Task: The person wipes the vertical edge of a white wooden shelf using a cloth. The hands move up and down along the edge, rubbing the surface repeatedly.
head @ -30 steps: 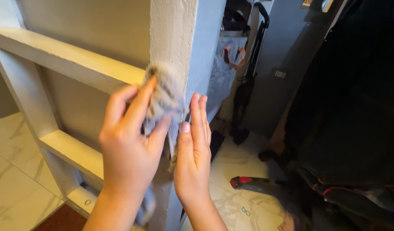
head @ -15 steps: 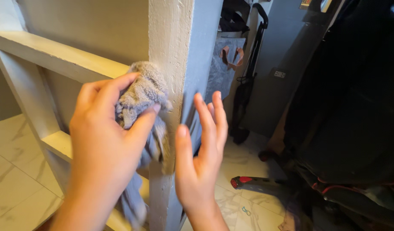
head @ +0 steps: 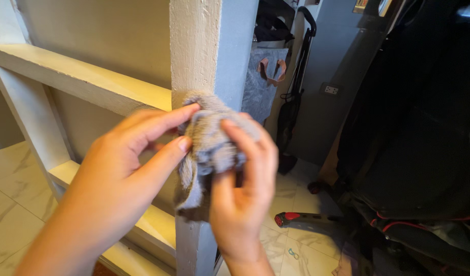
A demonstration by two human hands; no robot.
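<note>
A grey terry cloth (head: 210, 143) is bunched up in front of the white upright post (head: 194, 46) of a shelf frame. My left hand (head: 117, 179) pinches the cloth from the left with thumb and fingers. My right hand (head: 245, 189) grips the same cloth from the right, fingers curled over its top. A loose end of the cloth hangs down between the two hands. Both hands are slightly blurred.
White shelf boards (head: 76, 76) run left from the post, over a marble tile floor (head: 10, 204). To the right stand a black upright vacuum (head: 296, 97), a grey bag with brown handles (head: 263, 82), a large dark chair (head: 418, 128) and a red and black tool (head: 301, 220) on the floor.
My right hand was open beside the post and has closed on the cloth. My left hand has moved right and down, bringing the cloth in front of the post.
</note>
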